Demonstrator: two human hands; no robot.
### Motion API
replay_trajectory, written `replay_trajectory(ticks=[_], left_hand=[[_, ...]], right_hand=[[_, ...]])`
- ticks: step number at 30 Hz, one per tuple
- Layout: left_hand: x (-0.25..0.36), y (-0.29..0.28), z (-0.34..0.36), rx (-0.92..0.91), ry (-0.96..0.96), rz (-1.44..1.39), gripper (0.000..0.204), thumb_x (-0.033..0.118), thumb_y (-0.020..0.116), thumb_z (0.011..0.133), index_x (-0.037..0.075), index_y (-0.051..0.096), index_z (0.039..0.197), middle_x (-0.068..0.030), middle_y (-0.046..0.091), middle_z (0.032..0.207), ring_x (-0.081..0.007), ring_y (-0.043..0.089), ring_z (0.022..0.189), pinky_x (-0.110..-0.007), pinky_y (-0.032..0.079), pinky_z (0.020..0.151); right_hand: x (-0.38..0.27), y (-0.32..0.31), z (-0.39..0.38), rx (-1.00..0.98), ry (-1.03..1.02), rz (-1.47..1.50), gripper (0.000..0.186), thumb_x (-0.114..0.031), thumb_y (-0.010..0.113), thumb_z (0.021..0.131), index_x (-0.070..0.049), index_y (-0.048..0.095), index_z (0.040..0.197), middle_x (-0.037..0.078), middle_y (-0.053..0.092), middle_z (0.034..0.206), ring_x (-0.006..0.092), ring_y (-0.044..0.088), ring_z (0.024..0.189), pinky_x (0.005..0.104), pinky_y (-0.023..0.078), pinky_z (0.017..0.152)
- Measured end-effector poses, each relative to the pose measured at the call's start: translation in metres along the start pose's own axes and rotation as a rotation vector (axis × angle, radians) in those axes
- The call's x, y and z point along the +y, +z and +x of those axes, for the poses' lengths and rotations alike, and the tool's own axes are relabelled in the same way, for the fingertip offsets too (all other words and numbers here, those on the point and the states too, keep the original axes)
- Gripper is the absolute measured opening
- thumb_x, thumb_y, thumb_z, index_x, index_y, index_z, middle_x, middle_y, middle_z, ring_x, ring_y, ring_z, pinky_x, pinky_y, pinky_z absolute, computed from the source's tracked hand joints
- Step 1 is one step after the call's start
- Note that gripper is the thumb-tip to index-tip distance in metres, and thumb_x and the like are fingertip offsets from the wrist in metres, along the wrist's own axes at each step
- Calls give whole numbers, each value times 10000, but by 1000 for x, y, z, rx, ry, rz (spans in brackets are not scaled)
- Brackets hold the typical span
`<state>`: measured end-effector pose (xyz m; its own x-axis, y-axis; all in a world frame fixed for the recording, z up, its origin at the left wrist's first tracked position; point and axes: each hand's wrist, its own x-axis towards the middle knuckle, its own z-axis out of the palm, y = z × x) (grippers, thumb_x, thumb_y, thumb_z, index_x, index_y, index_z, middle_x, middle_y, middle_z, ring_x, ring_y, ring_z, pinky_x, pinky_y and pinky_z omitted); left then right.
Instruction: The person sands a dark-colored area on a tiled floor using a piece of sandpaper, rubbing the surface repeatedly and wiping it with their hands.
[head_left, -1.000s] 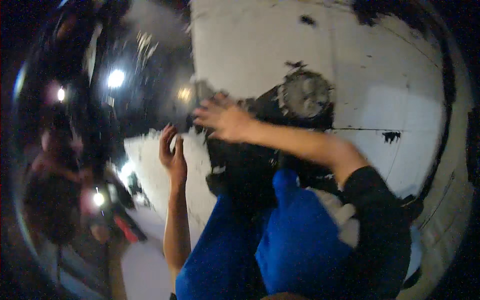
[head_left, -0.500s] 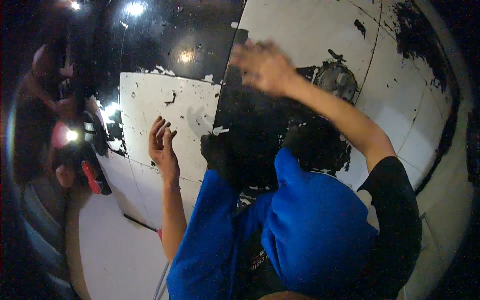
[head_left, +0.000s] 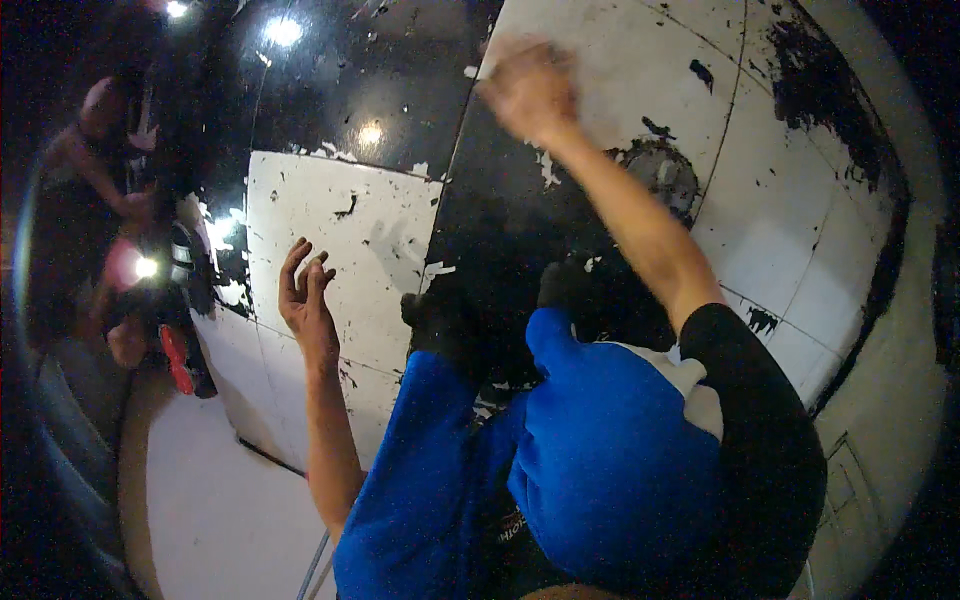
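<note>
My left hand (head_left: 310, 305) hovers beside the white tile (head_left: 300, 210), fingers loosely bent and apart, their tips smudged dark. Nothing is in it. Farther off to the right, my right hand (head_left: 535, 90) is smeared by motion over the border between a black, coated patch (head_left: 490, 200) and pale tiles (head_left: 620, 70). Its fingers do not show clearly, and I cannot make out whether they hold anything. The black layer has ragged, peeled edges and leaves scattered dark flakes on the white tiles.
A round drain cover (head_left: 660, 175) lies beyond my right forearm. My blue-clad legs (head_left: 620, 430) and dark-covered feet (head_left: 440, 320) are in the middle. At left is another person (head_left: 100, 190) beside a bright light (head_left: 145, 267), with a red-and-black object (head_left: 180, 360) near them.
My right hand has moved farther away and slightly right, onto the border of the pale tile. The left hand has shifted a little left. The whole view has turned slightly.
</note>
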<state>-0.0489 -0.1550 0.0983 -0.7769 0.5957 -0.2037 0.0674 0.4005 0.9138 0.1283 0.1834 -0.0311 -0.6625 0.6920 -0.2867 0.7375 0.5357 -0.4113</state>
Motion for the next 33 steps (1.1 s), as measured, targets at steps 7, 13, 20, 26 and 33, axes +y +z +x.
replay_trajectory(ticks=[7, 13, 20, 26, 33], left_hand=[[34, -39, -3, -152, 22, 308, 336, 137, 605, 997, 37, 558, 1315, -110, 516, 1434, -215, 627, 1121, -338, 552, 875], [52, -72, 6, -202, -216, 255, 385, 152, 634, 984, 61, 543, 1347, -121, 512, 1427, -206, 637, 1098, -329, 546, 847], [172, -80, 5, -420, -96, 493, 413, 162, 649, 953, 39, 537, 1331, -129, 500, 1433, -227, 649, 1065, -333, 540, 833], [196, -70, 16, -465, -66, 578, 387, 207, 645, 947, 13, 576, 1274, -151, 583, 1329, -257, 604, 1148, -372, 491, 934], [275, -76, -50, -226, 424, 768, 427, 256, 682, 915, -49, 583, 1196, -217, 609, 1259, -323, 578, 1195, -407, 477, 972]], right_hand=[[37, 29, -68, 218, -512, -146, 578, -540, 486, 974, -242, 487, 1470, -5, 367, 1595, 313, 304, 1470, 602, 178, 1194], [-37, 27, -22, 68, -120, 40, 541, -479, 517, 966, -187, 514, 1421, 45, 491, 1499, 352, 405, 1397, 573, 214, 1183], [43, 8, -79, 84, -265, -70, 592, -501, 460, 996, -218, 417, 1515, 14, 359, 1599, 320, 284, 1481, 598, 162, 1205], [29, 74, -100, 322, -438, 67, 631, -481, 534, 958, -255, 383, 1528, 58, 470, 1520, 341, 442, 1376, 623, 212, 1178], [89, 2, -76, 608, 47, -237, 491, -444, 518, 965, -133, 570, 1341, 107, 575, 1362, 360, 479, 1277, 581, 280, 1132]])
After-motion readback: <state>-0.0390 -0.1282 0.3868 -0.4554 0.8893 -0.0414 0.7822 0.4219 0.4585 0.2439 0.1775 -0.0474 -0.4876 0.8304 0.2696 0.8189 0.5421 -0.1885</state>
